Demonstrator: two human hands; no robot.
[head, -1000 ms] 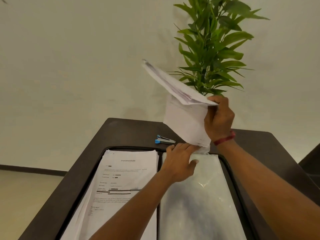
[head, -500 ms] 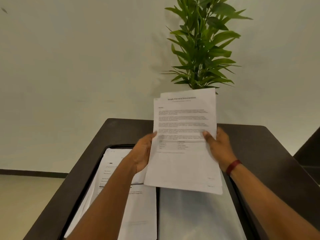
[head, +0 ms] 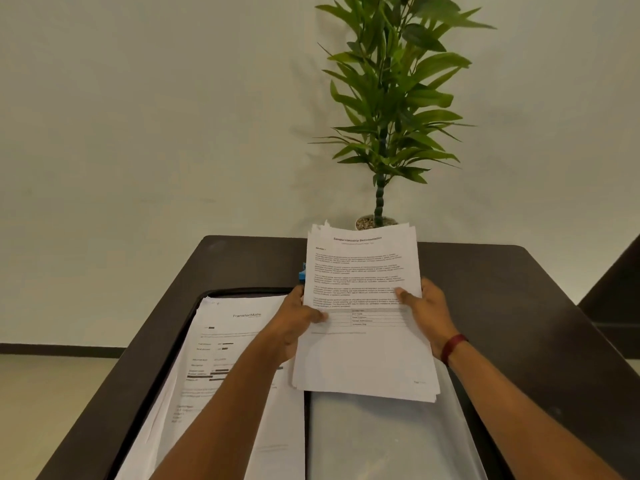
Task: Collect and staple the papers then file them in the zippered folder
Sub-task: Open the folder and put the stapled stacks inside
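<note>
**Both hands hold the papers over the folder**

The left hand (head: 294,323) grips the left edge of the papers (head: 363,355), thumb curled onto the printed front and the other fingers hidden behind the sheets. The right hand (head: 427,313) grips the right edge the same way, its thumb pressed on the text and its fingers out of sight at the back. A red band (head: 453,346) circles the right wrist.

The papers are a bundle of several sheets, their edges slightly fanned at the top and bottom. They are held tilted up, face toward the camera, above the far right part of the folder (head: 249,290), and they do not appear to touch it.

The folder lies open and flat on the dark counter (head: 519,306). Its left half carries a stack (head: 221,358) of printed sheets, partly crossed by the left forearm. Its right half shows a clear plastic sleeve (head: 381,438) below the bundle's lower edge.

Just past the folder's far edge a blue bit of the stapler (head: 302,273) peeks out beside the bundle's left side; the rest is hidden. Further beyond the folder, a plant (head: 391,98) rises against the pale wall.
</note>
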